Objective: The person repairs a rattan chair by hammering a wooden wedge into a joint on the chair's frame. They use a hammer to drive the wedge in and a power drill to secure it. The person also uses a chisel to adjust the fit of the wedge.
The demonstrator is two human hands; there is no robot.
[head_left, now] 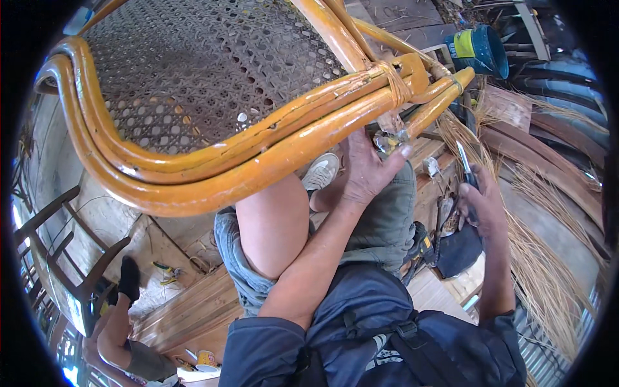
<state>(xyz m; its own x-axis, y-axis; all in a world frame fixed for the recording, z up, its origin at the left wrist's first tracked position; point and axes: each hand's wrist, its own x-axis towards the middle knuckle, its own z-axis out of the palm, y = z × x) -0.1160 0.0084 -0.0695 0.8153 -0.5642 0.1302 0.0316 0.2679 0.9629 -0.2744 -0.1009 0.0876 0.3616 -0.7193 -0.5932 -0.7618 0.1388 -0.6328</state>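
From my end, I see the left forearm angle up across the wearer's lap, with the left hand point(371, 169) under a glossy orange-brown frame of bent poles point(213, 187). Its thumb is spread to the right, but the pole hides its fingertips, so I cannot tell whether they close on anything. The right hand point(482, 203), well apart on the right, has its fingers clamped round the handle of a slim tool with a pointed metal blade point(464, 157), tip upward.

The frame stretches across my upper view, its tan strip binding point(395, 84) just above the left hand; it blocks much of what lies behind. A woven, open-mesh cane panel point(213, 58) fills its inner side. Beyond the joint is a teal bucket with a yellow label point(496, 55); loose pale fibre strips point(541, 277) trail down the right.

Brown wooden boards point(187, 309) cover the floor at lower left, near yellow-handled pliers point(169, 276) and another person's bare leg point(116, 332).
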